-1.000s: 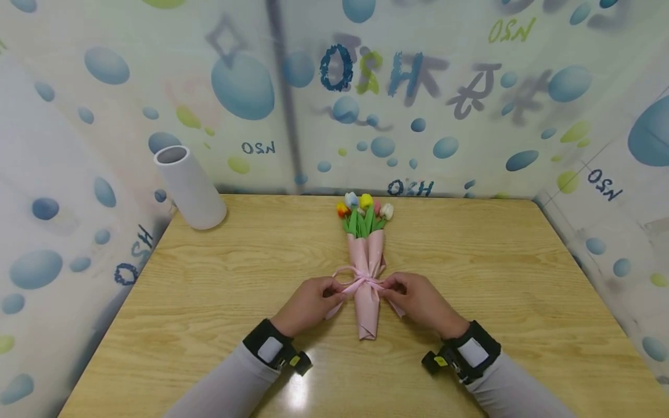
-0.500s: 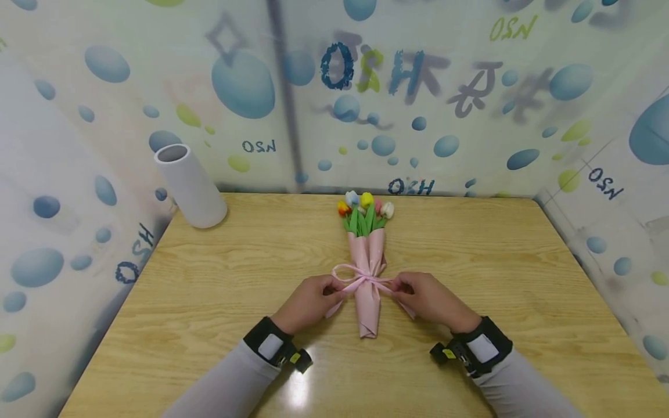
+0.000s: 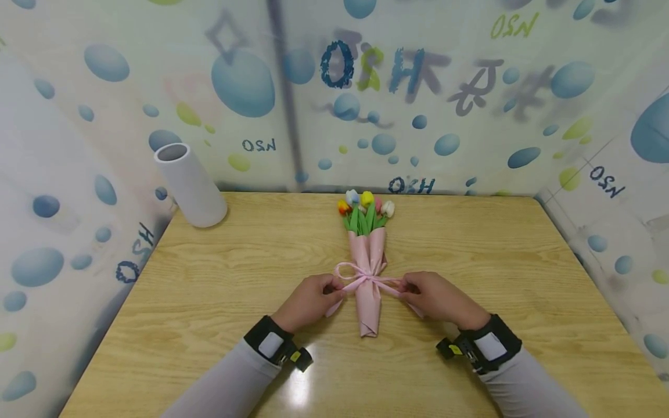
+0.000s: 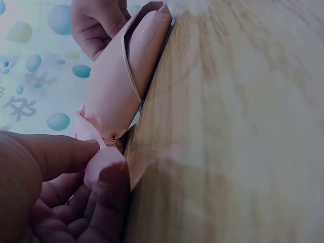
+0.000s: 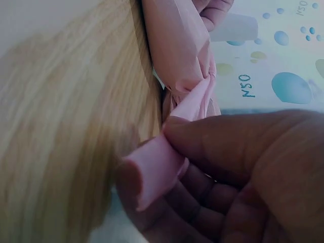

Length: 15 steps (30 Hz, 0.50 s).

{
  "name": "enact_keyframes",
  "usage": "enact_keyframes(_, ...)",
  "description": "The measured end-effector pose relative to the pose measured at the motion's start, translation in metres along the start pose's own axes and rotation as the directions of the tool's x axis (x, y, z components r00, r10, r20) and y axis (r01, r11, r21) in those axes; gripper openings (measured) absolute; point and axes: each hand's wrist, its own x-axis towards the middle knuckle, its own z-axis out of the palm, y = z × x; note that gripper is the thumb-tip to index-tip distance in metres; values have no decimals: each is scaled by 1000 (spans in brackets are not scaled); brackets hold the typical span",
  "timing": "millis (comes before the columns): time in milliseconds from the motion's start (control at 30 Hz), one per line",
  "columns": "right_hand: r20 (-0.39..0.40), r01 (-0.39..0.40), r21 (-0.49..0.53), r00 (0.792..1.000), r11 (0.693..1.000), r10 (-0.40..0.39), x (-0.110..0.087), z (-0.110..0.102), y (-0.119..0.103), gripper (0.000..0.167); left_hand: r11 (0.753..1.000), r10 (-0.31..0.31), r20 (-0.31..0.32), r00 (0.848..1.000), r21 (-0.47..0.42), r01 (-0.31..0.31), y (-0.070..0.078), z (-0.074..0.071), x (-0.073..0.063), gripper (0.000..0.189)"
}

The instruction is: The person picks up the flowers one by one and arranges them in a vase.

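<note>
A bouquet of tulips [image 3: 368, 199] in pink wrapping paper [image 3: 368, 310] lies on the table, blooms toward the back. Around its middle runs a pink ribbon [image 3: 360, 278], crossed in a knot with a loop standing out to the left. My left hand [image 3: 308, 302] pinches the ribbon between thumb and finger just left of the paper. On the other side my right hand [image 3: 438, 299] pinches ribbon pulled out to the right. The right wrist view shows the flat ribbon tail [image 5: 157, 169] between thumb and fingers, its end hanging past them.
A tall white vase [image 3: 190, 187] stands at the table's back left corner. The wooden table [image 3: 261, 238] meets a patterned backdrop [image 3: 449, 87] behind and at both sides.
My right hand has moved to the right, drawing out more ribbon from the knot. The loop on the left has become smaller. My left hand stays almost in place.
</note>
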Motion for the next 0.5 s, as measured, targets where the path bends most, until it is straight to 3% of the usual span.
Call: enact_keyframes(500, 107, -32, -101, 993, 994, 43, -5, -12, 7, 10, 1000, -20, 7, 1000, 7, 19, 1, -1, 0, 9)
